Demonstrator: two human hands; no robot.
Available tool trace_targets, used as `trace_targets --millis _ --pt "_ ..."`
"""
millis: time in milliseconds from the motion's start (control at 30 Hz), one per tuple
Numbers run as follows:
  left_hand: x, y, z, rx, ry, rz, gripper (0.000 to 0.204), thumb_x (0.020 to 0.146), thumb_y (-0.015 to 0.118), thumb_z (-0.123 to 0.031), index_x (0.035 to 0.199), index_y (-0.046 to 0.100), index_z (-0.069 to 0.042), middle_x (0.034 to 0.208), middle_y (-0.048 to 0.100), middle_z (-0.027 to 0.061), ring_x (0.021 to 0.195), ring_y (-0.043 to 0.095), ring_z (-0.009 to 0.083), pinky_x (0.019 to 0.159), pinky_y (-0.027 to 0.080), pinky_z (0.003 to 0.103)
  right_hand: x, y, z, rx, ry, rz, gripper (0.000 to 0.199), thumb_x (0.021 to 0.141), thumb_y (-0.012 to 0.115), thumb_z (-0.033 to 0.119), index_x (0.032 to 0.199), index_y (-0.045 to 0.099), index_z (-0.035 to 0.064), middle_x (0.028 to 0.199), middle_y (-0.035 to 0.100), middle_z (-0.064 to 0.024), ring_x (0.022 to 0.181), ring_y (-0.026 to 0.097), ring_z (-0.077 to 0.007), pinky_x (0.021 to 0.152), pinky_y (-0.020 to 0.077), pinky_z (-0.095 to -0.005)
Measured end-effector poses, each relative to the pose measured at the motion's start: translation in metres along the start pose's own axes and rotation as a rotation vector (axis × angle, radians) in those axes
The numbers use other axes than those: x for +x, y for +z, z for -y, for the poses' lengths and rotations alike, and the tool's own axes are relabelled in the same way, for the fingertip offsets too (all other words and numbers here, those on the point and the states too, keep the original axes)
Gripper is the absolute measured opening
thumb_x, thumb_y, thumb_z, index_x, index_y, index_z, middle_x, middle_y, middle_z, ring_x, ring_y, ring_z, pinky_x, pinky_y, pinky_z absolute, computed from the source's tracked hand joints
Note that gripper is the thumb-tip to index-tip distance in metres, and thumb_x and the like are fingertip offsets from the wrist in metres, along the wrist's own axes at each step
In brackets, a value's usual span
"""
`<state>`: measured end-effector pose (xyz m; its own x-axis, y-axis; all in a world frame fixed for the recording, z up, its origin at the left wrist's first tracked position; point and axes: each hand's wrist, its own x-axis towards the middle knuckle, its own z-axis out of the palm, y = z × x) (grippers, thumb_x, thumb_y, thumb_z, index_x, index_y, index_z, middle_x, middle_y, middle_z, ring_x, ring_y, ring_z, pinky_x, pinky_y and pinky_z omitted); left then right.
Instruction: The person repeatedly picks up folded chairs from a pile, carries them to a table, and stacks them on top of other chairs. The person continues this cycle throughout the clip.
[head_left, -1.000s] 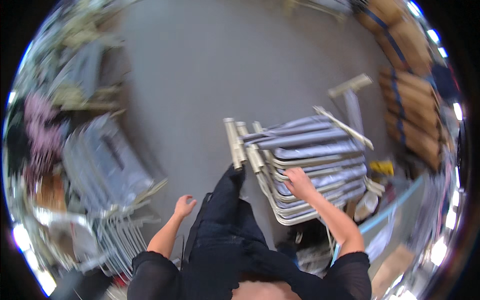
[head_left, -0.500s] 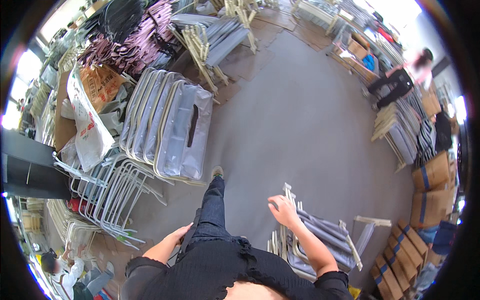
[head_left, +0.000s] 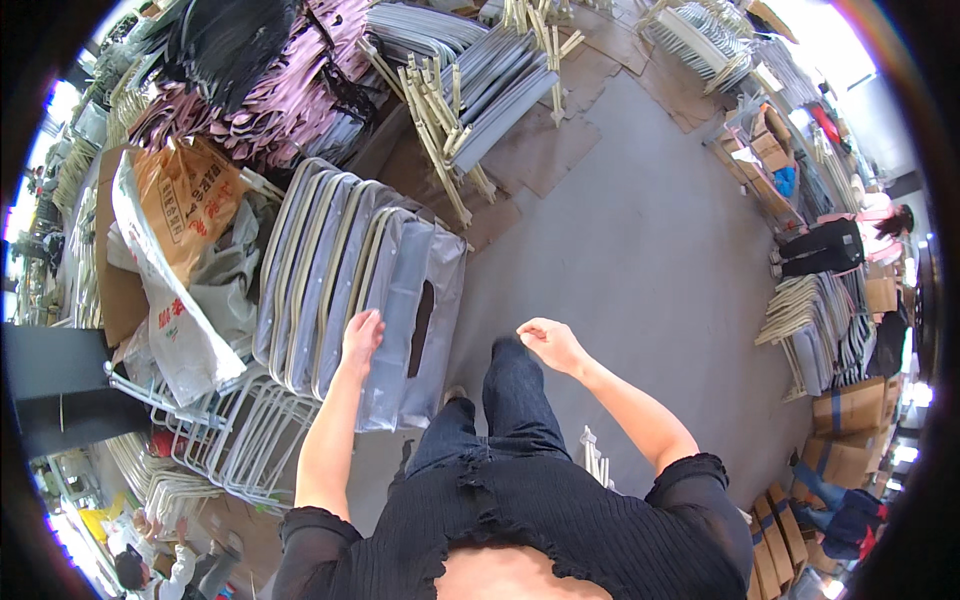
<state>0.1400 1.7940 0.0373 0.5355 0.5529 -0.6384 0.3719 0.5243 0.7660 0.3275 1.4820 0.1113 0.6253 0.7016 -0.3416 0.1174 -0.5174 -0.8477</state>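
Loosely half-open, your empty hands hang: left hand (head_left: 363, 337) over the grey frames (head_left: 402, 285), right hand (head_left: 556, 344) beside them. Likely stiff, the frames suit rim grips.

Two hands (head_left: 362, 338), several frames (head_left: 402, 300), one orange bag (head_left: 192, 200)

Here's the left forearm (head_left: 330, 440), bare and climbing almost straight up with a slight lean to the right, and at its top sits the left hand (head_left: 363, 337), fingers curled inward! Over to the other side: the right elbow (head_left: 690, 465) is out wide, the right forearm (head_left: 640, 412) slants up and inward, and the right hand (head_left: 552, 345) points leftward with its fingers bent. The two hands are nearly level, well apart, neither one touching the other! Just how tightly those fingers are curled is too small to tell.
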Motion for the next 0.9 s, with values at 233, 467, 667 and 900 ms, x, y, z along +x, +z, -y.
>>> trace_targets --millis 233,467,667,900 --pt "0.195 0.155 -0.107 0.491 0.402 0.064 0.046 0.074 0.069 -0.027 0.109 0.053 -0.003 0.101 0.057 0.0093 0.096 0.054 0.0201 0.084 0.043 0.031 0.245 -0.035 -0.071 0.263 0.248 0.213 0.024 0.083 0.059 0.021 0.098 0.063 0.0024 0.094 0.065 -0.0065 0.088 0.059 -0.0137 0.079 0.0457 -0.0272" --pt "0.381 0.291 -0.185 1.163 0.914 0.118 0.059 0.065 0.072 -0.033 0.114 0.048 -0.01 0.115 0.05 0.0104 0.107 0.048 0.0283 0.092 0.037 0.04 0.533 0.041 -0.062 0.141 -0.299 0.186 0.052 0.077 0.064 0.025 0.121 0.045 0.0031 0.122 0.046 -0.0156 0.111 0.044 -0.0237 0.095 0.0337 -0.0372" --pt "0.451 0.3 -0.201 1.759 0.953 0.512 0.017 0.073 0.06 -0.021 0.083 0.051 -0.01 0.083 0.052 0.0067 0.078 0.058 0.0221 0.066 0.05 0.034 0.63 0.074 -0.036 -0.243 -0.187 -0.089 0.071 0.071 0.066 0.036 0.127 0.036 0.0043 0.124 0.043 -0.0146 0.116 0.04 -0.0249 0.097 0.0316 -0.0381" --pt "0.45 0.322 -0.226 1.398 1.103 0.242 0.016 0.07 0.066 -0.022 0.073 0.053 -0.013 0.07 0.052 0.0016 0.074 0.057 0.0199 0.059 0.048 0.033 0.568 0.063 -0.067 0.33 -0.209 -0.22 0.035 0.077 0.059 0.015 0.109 0.048 0.0078 0.099 0.048 -0.0162 0.099 0.046 -0.0338 0.084 0.0389 -0.0364"
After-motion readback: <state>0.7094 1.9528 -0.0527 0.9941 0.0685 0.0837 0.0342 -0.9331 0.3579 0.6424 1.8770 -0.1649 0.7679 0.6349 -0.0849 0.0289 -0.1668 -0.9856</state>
